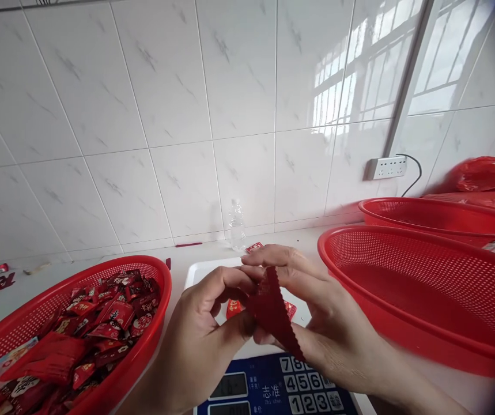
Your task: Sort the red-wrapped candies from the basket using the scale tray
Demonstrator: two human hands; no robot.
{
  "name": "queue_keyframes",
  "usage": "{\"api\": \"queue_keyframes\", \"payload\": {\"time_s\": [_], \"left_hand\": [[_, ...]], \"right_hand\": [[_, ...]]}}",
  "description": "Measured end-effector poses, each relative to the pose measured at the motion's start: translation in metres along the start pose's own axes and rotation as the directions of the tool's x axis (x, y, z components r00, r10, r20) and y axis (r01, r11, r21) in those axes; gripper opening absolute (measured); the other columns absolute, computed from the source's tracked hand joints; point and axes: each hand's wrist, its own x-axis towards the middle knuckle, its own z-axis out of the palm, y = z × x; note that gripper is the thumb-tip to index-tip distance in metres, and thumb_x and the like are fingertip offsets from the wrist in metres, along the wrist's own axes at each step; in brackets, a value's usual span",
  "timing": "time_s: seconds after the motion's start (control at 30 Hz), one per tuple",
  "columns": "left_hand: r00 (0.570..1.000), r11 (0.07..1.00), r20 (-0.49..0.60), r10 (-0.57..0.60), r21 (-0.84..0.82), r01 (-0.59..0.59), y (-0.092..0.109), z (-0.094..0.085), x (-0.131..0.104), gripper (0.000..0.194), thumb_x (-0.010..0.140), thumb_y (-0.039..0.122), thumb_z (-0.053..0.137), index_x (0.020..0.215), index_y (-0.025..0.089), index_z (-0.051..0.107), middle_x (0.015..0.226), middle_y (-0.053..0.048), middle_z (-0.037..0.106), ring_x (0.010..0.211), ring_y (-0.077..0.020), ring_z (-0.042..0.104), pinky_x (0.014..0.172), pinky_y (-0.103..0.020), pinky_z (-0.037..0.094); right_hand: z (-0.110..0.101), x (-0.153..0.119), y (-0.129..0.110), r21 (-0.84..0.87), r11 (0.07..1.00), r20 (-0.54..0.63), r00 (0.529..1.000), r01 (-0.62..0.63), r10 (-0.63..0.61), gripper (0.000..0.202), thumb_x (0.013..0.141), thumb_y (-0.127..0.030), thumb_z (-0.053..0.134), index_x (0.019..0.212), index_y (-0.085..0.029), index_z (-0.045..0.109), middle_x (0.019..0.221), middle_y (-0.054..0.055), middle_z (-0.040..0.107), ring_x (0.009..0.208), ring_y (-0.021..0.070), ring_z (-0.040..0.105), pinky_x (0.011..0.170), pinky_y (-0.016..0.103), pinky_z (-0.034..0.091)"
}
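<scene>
My left hand (206,337) and my right hand (331,311) meet in front of me over a digital scale (268,392). Between them is a dark red packet (275,311) with a zigzag edge, pinched by the fingers of both hands; part of it is hidden behind them. Below, red wrapped pieces (232,309) lie on the scale's white tray (195,275), partly covered by my hands. To the left stands a red perforated basket (166,282) holding many small red snack packets (117,314).
On the right are a large red basket (403,340) and another red basket (441,202) behind it. A clear bottle (237,227) stands by the tiled wall, near a small red packet (254,248). A power strip (388,168) is on the wall. Red plastic bags (480,174) lie at far right.
</scene>
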Motion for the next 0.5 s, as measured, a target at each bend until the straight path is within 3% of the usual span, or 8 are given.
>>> {"api": "queue_keyframes", "payload": {"time_s": [0.07, 0.13, 0.3, 0.4, 0.5], "left_hand": [[1.000, 0.999, -0.009, -0.020, -0.042, 0.020, 0.001, 0.001, 0.001, 0.016, 0.083, 0.011, 0.070, 0.089, 0.025, 0.067, 0.098, 0.004, 0.070, 0.078, -0.0072, 0.067, 0.074, -0.016, 0.057], [0.998, 0.996, -0.043, -0.042, -0.079, 0.039, 0.000, 0.003, 0.003, 0.018, 0.081, 0.011, 0.072, 0.091, 0.025, 0.067, 0.110, 0.001, 0.068, 0.078, -0.0080, 0.068, 0.071, -0.017, 0.059], [0.997, 0.992, -0.014, -0.072, -0.109, 0.070, -0.007, 0.004, 0.006, 0.017, 0.084, 0.010, 0.068, 0.091, 0.023, 0.060, 0.083, 0.003, 0.069, 0.068, -0.0068, 0.065, 0.060, -0.014, 0.056], [0.998, 0.996, 0.015, -0.062, -0.061, 0.063, -0.009, 0.004, 0.004, 0.019, 0.084, 0.015, 0.069, 0.098, 0.023, 0.059, 0.096, -0.001, 0.070, 0.080, -0.0099, 0.067, 0.068, -0.016, 0.058], [0.999, 0.999, 0.023, -0.033, -0.042, 0.034, -0.010, 0.005, 0.003, 0.028, 0.083, 0.016, 0.072, 0.104, 0.026, 0.057, 0.104, 0.000, 0.069, 0.089, -0.0119, 0.068, 0.073, -0.018, 0.058]], "right_hand": [[0.002, 0.000, 0.000, 0.020, 1.000, -0.059, 0.998, 0.002, -0.001, 0.015, 0.084, -0.022, 0.070, 0.098, -0.026, 0.069, 0.115, 0.005, 0.064, 0.113, 0.0197, 0.060, 0.098, 0.035, 0.051], [0.004, 0.001, 0.000, 0.033, 0.999, -0.107, 0.994, 0.010, -0.007, 0.019, 0.085, -0.023, 0.069, 0.104, -0.025, 0.068, 0.113, 0.006, 0.065, 0.111, 0.0203, 0.060, 0.096, 0.036, 0.052], [0.006, 0.002, 0.001, -0.032, 0.992, -0.169, 0.978, 0.120, -0.124, 0.013, 0.093, -0.032, 0.058, 0.096, -0.023, 0.067, 0.094, 0.007, 0.069, 0.094, 0.0215, 0.065, 0.087, 0.042, 0.055], [0.005, 0.004, 0.002, -0.141, 0.976, -0.194, 0.962, 0.166, -0.192, 0.012, 0.094, -0.027, 0.056, 0.094, -0.022, 0.067, 0.087, 0.007, 0.069, 0.091, 0.0227, 0.065, 0.084, 0.044, 0.055], [0.002, 0.004, 0.001, -0.154, 0.977, -0.171, 0.970, 0.149, -0.175, 0.010, 0.093, -0.022, 0.057, 0.093, -0.022, 0.067, 0.095, 0.007, 0.069, 0.096, 0.0224, 0.065, 0.084, 0.042, 0.056]]}}
